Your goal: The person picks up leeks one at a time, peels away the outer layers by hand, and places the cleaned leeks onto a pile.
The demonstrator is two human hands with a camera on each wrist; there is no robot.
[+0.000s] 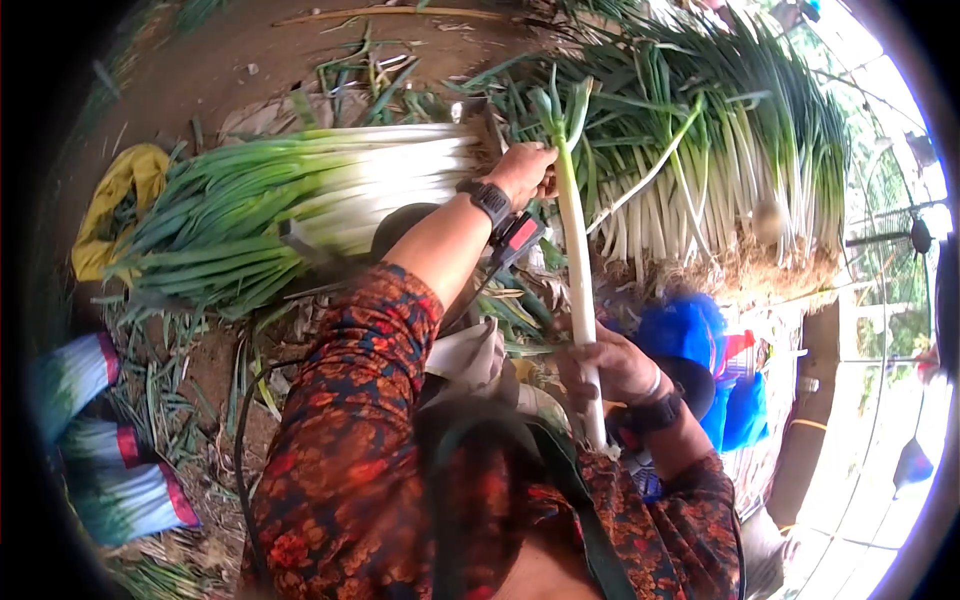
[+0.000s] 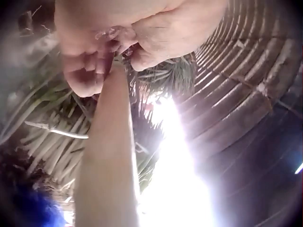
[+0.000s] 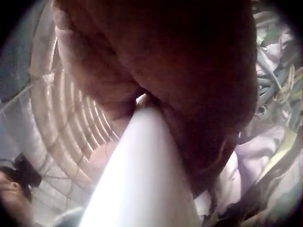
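Over the floral garment [image 1: 345,410], one leek [image 1: 577,240]: left grip [image 1: 524,172] pinches its leafy neck, right grip [image 1: 618,368] curls round the lower shank. Judged light, firm, easily bruised; shank preferred for holding.

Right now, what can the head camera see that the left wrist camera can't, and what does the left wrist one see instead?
Only the head view shows the yellow sack, the right hand and the left hand's black watch. Only the left wrist view shows a big curved surface with ridges. Both show the left hand gripping the long leek, more leeks behind, and something blue.
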